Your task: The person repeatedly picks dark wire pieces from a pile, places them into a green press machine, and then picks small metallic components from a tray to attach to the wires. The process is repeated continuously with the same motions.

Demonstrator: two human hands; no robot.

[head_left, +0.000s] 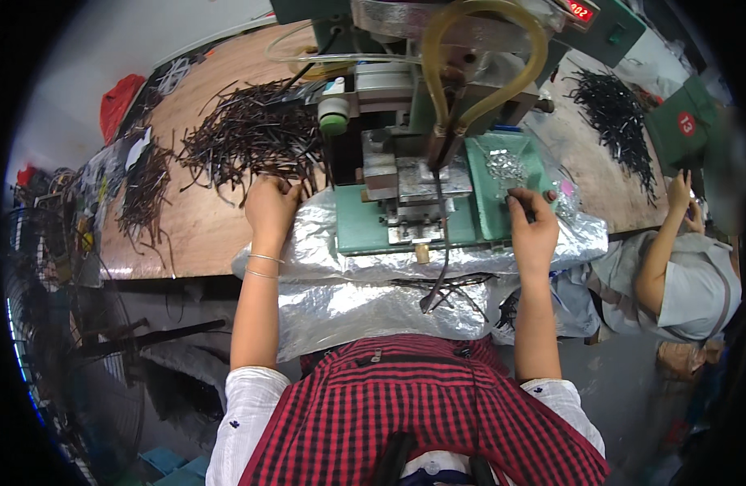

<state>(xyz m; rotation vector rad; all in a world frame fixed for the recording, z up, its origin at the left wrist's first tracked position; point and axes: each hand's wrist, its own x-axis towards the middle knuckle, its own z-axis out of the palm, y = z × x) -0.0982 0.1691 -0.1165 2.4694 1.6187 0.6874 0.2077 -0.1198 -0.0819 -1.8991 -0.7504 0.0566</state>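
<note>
My left hand (271, 212) is at the near edge of a loose heap of dark cable strips (251, 134), its fingers drawn together among the strip ends. What they pinch is hidden. My right hand (535, 225) reaches over a green tray (490, 212) of small shiny metal pieces (504, 167). Its thumb and forefinger curl toward each other; anything between them is too small to name. Between my hands stands a green bench press (381, 174). One black cable (444, 243) hangs from its working point down over the front edge.
Silver foil sheeting (373, 304) covers the table edge and hangs before my lap, several dark strips lying on it. A clear yellowish hose (543, 49) loops above the press. At right, a co-worker (685, 275) sits near another strip pile (612, 117). A smaller bundle (146, 190) lies left.
</note>
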